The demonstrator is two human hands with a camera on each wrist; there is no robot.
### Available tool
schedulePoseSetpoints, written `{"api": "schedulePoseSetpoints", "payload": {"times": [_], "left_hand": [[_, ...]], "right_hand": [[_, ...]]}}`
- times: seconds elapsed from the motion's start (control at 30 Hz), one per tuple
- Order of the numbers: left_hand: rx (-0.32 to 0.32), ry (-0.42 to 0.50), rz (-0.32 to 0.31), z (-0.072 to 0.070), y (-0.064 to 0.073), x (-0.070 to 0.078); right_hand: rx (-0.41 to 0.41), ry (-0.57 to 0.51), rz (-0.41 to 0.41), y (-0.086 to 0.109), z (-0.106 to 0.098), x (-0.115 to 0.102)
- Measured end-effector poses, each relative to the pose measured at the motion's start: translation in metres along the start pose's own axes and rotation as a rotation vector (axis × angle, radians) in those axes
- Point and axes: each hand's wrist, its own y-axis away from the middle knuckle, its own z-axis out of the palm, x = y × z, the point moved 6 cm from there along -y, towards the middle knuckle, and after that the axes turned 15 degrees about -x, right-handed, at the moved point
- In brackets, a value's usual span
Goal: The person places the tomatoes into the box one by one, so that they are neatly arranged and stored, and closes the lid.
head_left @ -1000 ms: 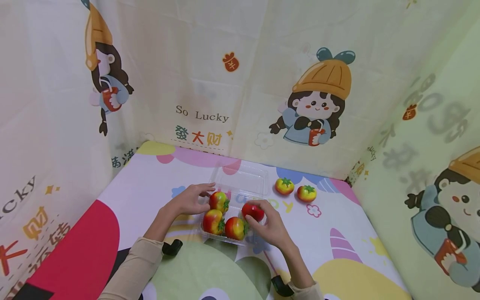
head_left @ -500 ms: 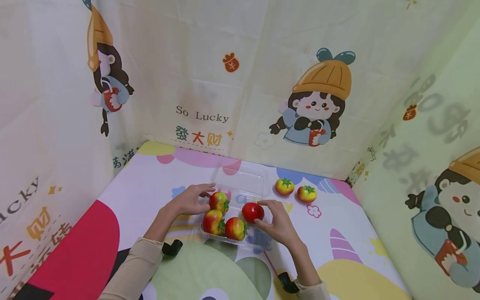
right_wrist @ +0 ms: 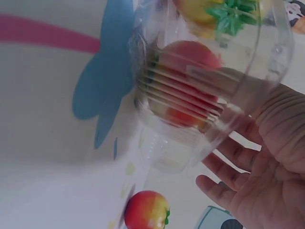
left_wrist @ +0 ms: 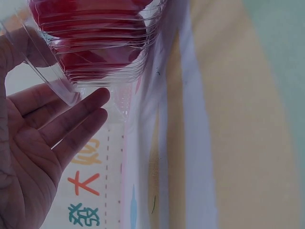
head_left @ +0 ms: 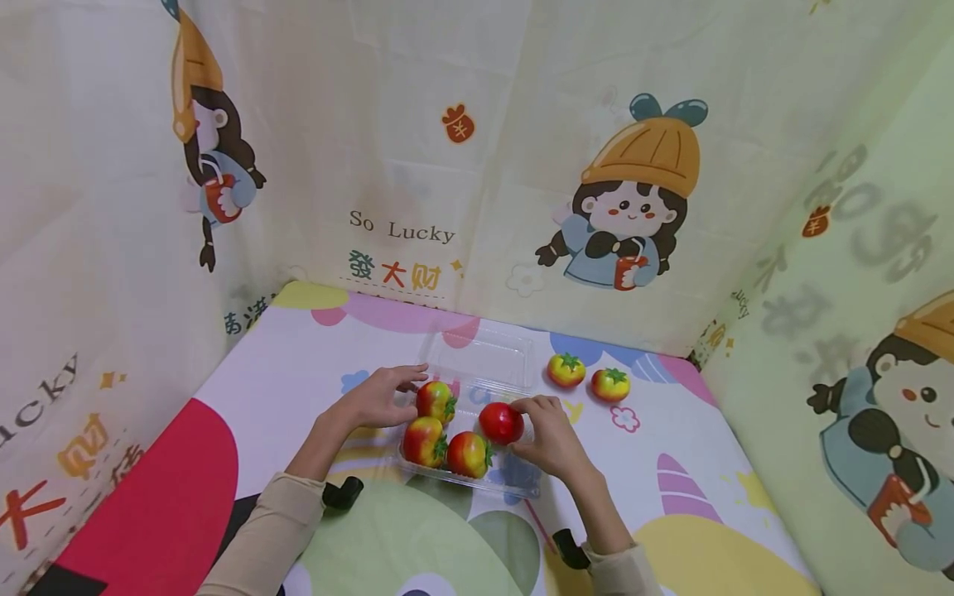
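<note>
A clear plastic box [head_left: 477,484] stands on the table with its lid [head_left: 477,352] folded back. Three red-and-yellow toy tomatoes [head_left: 424,440] with green leaf caps lie in its left part. To their right is another toy tomato [head_left: 501,423], red underside up, inside the box. My right hand [head_left: 550,434] pinches that one between thumb and forefinger; its other fingers spread outside the wall in the right wrist view. My left hand [head_left: 382,397] holds the box's left rim, thumb inside and fingers outside, as the left wrist view shows.
Two more toy tomatoes, one nearer the back [head_left: 566,370] and one further right [head_left: 610,385], sit on the table right of the lid. The table cover [head_left: 715,447] is brightly patterned. Printed cloth walls [head_left: 492,165] enclose the table at the back and sides.
My right hand drew back slightly from the red-side-up tomato, uncovering it, then closed on it again. That tomato has shifted a little left. My left hand has stayed put.
</note>
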Motion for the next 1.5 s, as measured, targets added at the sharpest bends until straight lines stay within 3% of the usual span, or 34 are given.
{"api": "schedulePoseSetpoints", "payload": {"times": [0.43,0.9,1.27,1.5], "left_hand": [[-0.001,-0.002,0.023,0.0,0.0,-0.001],[0.002,-0.023,0.008,0.001,0.0,0.0],[-0.002,-0.017,0.017,0.0,-0.001,0.001],[-0.001,-0.016,0.013,0.002,-0.001,-0.002]], "right_hand": [[-0.014,0.074,0.015,-0.009,0.01,-0.003],[-0.015,0.16,-0.017,-0.015,0.016,-0.005],[0.001,0.212,-0.027,-0.015,0.011,-0.008],[0.005,0.383,-0.047,-0.017,0.002,-0.018]]}}
